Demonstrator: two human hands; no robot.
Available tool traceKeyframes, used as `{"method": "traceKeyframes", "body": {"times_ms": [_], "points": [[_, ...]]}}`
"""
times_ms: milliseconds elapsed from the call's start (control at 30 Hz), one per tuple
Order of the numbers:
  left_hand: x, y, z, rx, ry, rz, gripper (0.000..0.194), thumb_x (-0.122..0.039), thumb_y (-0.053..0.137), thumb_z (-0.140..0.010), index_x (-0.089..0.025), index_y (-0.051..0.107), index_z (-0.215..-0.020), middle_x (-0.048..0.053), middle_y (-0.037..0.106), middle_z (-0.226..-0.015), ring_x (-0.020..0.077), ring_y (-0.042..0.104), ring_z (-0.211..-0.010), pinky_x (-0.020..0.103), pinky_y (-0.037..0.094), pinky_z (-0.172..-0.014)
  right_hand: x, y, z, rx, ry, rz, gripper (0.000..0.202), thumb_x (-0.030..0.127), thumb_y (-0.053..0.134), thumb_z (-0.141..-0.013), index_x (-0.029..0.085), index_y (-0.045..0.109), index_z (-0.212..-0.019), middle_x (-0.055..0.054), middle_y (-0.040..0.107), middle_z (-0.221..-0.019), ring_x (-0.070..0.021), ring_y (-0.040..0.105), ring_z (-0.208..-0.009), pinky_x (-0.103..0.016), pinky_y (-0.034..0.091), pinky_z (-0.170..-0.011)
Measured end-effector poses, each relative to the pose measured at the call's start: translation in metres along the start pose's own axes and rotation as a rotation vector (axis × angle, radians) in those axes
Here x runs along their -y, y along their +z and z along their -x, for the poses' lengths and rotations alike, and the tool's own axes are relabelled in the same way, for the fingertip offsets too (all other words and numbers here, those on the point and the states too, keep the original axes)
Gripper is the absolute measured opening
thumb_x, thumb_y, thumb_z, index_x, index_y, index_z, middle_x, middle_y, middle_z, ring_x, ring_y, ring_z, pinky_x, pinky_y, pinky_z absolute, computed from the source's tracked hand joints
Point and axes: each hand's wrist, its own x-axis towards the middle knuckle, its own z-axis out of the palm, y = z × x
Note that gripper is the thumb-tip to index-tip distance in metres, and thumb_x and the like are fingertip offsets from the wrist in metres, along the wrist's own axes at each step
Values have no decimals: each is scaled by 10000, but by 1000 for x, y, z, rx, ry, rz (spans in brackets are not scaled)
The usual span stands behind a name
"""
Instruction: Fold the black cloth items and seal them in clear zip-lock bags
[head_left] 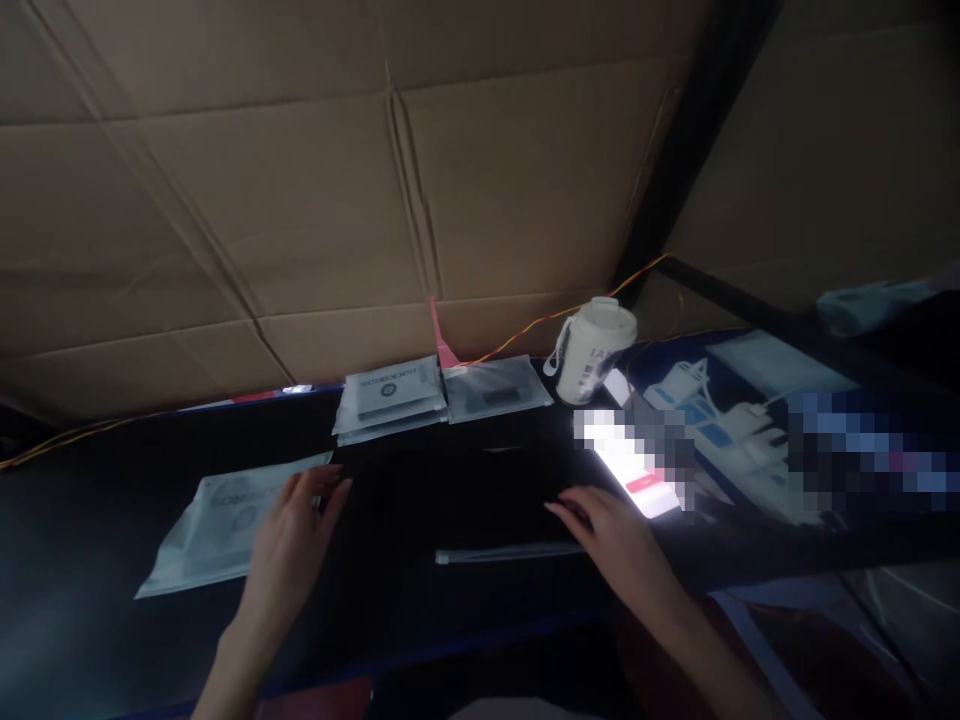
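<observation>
Between my two hands lies a black, soft-looking item (pixel 457 495), its outline hard to make out against the dark table. My left hand (pixel 296 525) curls at its left edge, thumb and fingers close together on it. At the right edge my right hand (pixel 600 525) has its thumb and fingers pinched on it. Just in front of the item, a clear zip bag (pixel 510 552) shows only its slider strip; the rest is hidden or too dark to see. Beside and partly behind my left hand is a frosted zip bag (pixel 221 520) with faint print.
Frosted printed bags (pixel 394 395) lie stacked at the back, beside another bag (pixel 495 388). A lidded white cup (pixel 596 350) stands back right. Near my right hand is a lit phone (pixel 626 460); a power strip (pixel 727 435) lies beyond. Cardboard (pixel 300 200) walls the back.
</observation>
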Motion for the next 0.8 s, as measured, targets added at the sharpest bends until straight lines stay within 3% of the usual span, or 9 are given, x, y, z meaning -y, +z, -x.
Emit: {"method": "traceKeyframes", "body": {"times_ms": [100, 267, 333, 400, 533, 700, 800], "points": [[-14, 18, -19, 77, 222, -148, 354, -380, 355, -948, -192, 595, -1128, 110, 587, -1111, 273, 595, -1004, 401, 495, -830, -5, -3, -28, 18, -16, 153, 146, 293, 514, -914, 218, 619, -983, -20, 667, -797, -191, 640, -701, -292, 477, -540], [-21, 36, -47, 245, 326, -370, 311, -213, 457, -917, -187, 585, -1200, 122, 610, -1133, 289, 588, -1021, 405, 464, -839, -18, 2, -69, 39, -175, 363, 363, 181, 559, -851, 175, 559, -1214, -111, 635, -1099, -255, 585, -977, -318, 488, -656], [-18, 39, -55, 311, 348, -390, 256, -198, 515, -890, -190, 626, -1121, 109, 646, -1050, 286, 605, -987, 401, 450, -839, -23, 6, -79, 68, -205, 386, 345, 185, 591, -837, 162, 587, -1182, -123, 625, -1141, -267, 569, -1002, -342, 475, -732], [-15, 41, -58, 343, 377, -382, 162, -197, 545, -875, -201, 663, -987, 86, 665, -959, 272, 617, -941, 384, 441, -825, -28, 9, -86, 104, -216, 382, 233, 199, 617, -832, 168, 640, -1062, -102, 658, -1051, -264, 581, -939, -356, 448, -744], [-13, 43, -60, 325, 391, -379, 140, -176, 508, -881, -191, 647, -867, 87, 659, -902, 272, 612, -884, 372, 436, -765, -30, 13, -98, 101, -213, 352, 24, 191, 612, -844, 184, 635, -850, -50, 661, -821, -231, 583, -800, -344, 385, -697], [-14, 46, -69, 244, 370, -378, 167, -184, 458, -893, -181, 621, -856, 105, 649, -884, 295, 601, -887, 397, 436, -761, -26, 16, -114, 37, -210, 314, 87, 159, 565, -863, 191, 583, -784, -40, 642, -792, -216, 583, -800, -337, 378, -717], [-13, 34, -77, 184, 347, -346, 190, -261, 452, -906, -181, 618, -860, 112, 648, -913, 294, 600, -898, 406, 448, -781, -21, 2, -120, -25, -198, 196, 71, 155, 541, -864, 195, 562, -809, -51, 647, -838, -206, 599, -809, -326, 428, -735]]}}
